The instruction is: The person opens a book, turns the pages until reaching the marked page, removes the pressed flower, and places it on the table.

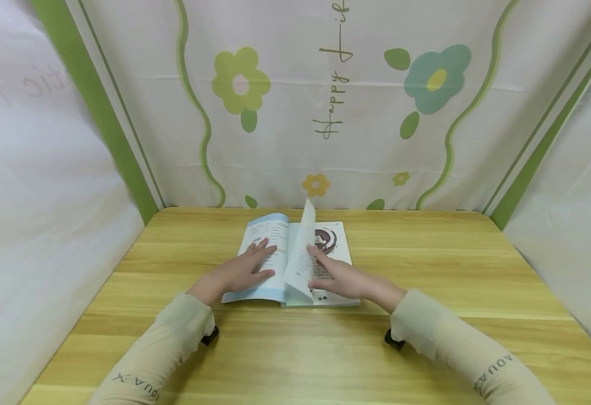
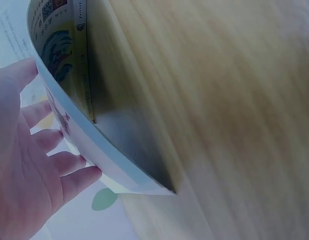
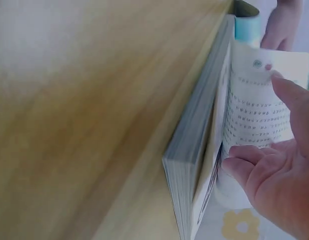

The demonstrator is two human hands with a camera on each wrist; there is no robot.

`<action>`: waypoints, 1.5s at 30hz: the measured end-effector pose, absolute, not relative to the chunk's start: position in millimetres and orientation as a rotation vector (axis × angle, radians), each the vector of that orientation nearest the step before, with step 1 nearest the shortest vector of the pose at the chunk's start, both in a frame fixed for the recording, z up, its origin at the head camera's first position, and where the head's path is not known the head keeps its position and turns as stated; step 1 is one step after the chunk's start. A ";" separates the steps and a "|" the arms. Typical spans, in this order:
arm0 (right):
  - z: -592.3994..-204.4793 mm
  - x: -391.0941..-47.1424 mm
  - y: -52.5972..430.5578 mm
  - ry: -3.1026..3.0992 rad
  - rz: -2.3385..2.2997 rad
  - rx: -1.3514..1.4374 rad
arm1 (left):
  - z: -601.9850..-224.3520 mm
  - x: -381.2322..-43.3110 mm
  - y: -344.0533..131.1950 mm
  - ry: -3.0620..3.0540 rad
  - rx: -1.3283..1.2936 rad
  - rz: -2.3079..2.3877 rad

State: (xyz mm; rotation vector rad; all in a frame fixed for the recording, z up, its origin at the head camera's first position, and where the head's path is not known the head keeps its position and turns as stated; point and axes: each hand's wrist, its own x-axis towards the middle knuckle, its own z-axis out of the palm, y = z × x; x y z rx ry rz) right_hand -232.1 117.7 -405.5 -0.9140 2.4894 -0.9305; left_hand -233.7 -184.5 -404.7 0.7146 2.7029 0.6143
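Observation:
An open paperback book (image 1: 343,264) lies on the wooden table. My left hand (image 1: 247,267) rests with spread fingers on the blue-bordered left page (image 1: 265,220). In the left wrist view, that side of the book curves up off the table, with my fingers along its edge. One printed leaf (image 1: 302,261) stands up near the spine, partway between the two sides. My right hand (image 1: 343,278) touches this leaf from the right, fingers loosely extended, thumb against the paper in the right wrist view. Beneath it, the right page shows a dark round picture (image 1: 327,241).
The wooden table (image 1: 427,253) extends around the book on all sides. Behind it hangs a white curtain (image 1: 285,140) with flower prints, and more white cloth hangs at left and right. A small black device (image 1: 394,340) sits under the right sleeve cuff.

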 end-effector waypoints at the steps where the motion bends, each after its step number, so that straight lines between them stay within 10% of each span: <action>1: -405.7 -231.0 116.8 2.493 -0.920 -0.933 | -405.0 -233.8 -184.4 2.703 0.715 0.621; 45: -409.5 -226.5 83.4 2.434 -0.753 -1.185 | -411.3 -232.4 -166.3 2.845 0.666 0.493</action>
